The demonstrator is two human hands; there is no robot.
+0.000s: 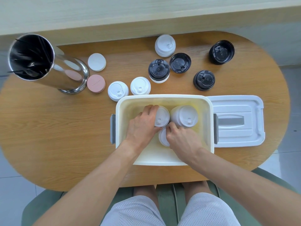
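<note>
1. Gripping the left cup (162, 116) inside the white bin (164, 158), your left hand (143, 126) wraps fingers round it.
2. Your right hand (180, 137) fingers clamp the near cup (162, 137).
3. A third cup (184, 115) stands beside, same bin.

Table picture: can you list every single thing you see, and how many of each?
bin: 1, cream, middle of the near table edge
white-lidded cups: 3, white, inside the bin
table cups: 3, white lids, beyond the bin
black-lidded cups: 4, far right part of table
bin lid: 1, white with grey handle, right of bin
round discs: 2, one white, one pink, beside canister
steel canister: 1, shiny, far left, dark sticks inside
table: 1, wooden, oval
chair: 1, green, below
left hand: grips far-left cup in bin
right hand: fingers curled on nearest cup in bin
</note>
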